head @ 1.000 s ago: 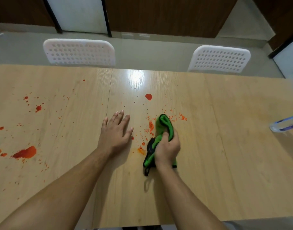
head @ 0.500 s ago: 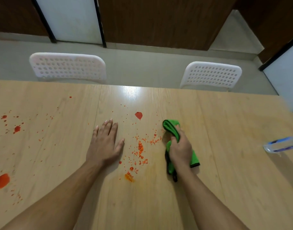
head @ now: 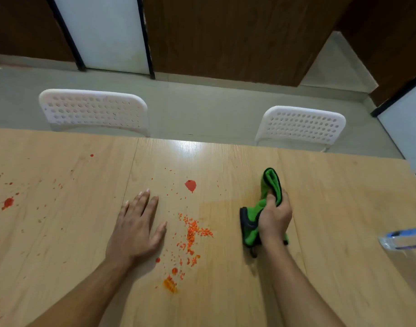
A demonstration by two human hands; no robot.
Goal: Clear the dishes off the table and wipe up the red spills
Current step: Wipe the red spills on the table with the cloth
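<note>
Two bare hands are down on the pale wooden worktop (head: pixel 332 208), and red is scattered across most of it. Far to the left of the green cloth (head: pixel 269 185), a cluster of red splashes (head: pixel 8 202) dots the worktop near the left edge, with fine specks trailing around them. Next comes the left hand (head: pixel 135 228), lying flat, palm down, fingers straight and slightly spread, thumb out to the side; its grip is wide open and holds nothing. Between that hand and the cloth sits a single red blob (head: pixel 190 185), a clean drop shape, farther up the worktop than either hand. Nearer the person than that blob, a streak of orange-red crumbs and smears (head: pixel 193 232) runs down toward the near edge, ending in a thicker orange smudge (head: pixel 169 284) beside the left forearm. A faint orange film tints the wood between the crumbs and the cloth. Now the right hand (head: pixel 274 218): its grip is closed tight around the green cloth, bunched up, with a folded end poking out past the knuckles and a dark-edged end spilling out on the thumb side, pressed on the worktop. Well to the right of the cloth, at the frame's edge, lies a clear plastic bottle (head: pixel 402 239) on its side, blurred. Beyond the far edge of the worktop, two white perforated chair backs (head: pixel 94 109) stand tucked in.
</note>
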